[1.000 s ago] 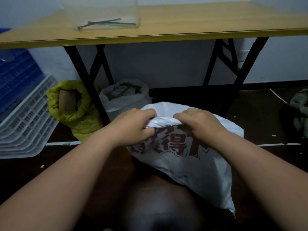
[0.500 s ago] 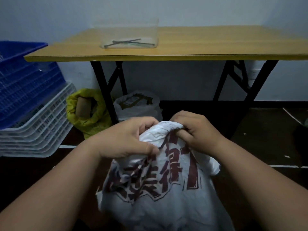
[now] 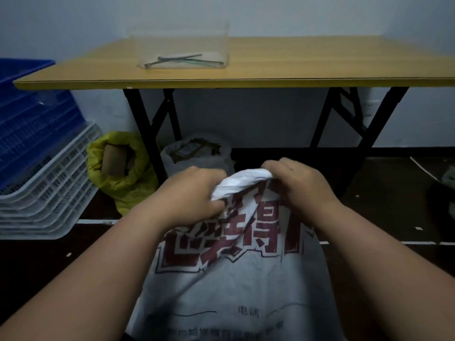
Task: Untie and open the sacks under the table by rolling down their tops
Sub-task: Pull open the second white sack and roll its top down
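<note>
Gripping the bunched top of the near sack point(image 3: 229, 274), left hand point(image 3: 189, 193) and right hand point(image 3: 300, 185) now hold it more upright than a second ago; mouth still closed, rolling pending.

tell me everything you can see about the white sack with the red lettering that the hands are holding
The white sack looks like thin woven plastic, printed with large dark red characters and smaller grey print lower down. It stands on the dark floor in front of the table, nearest the camera, its bottom out of frame. Its top is bunched and creased; the left hand and right hand each grip that gathered top.
</note>
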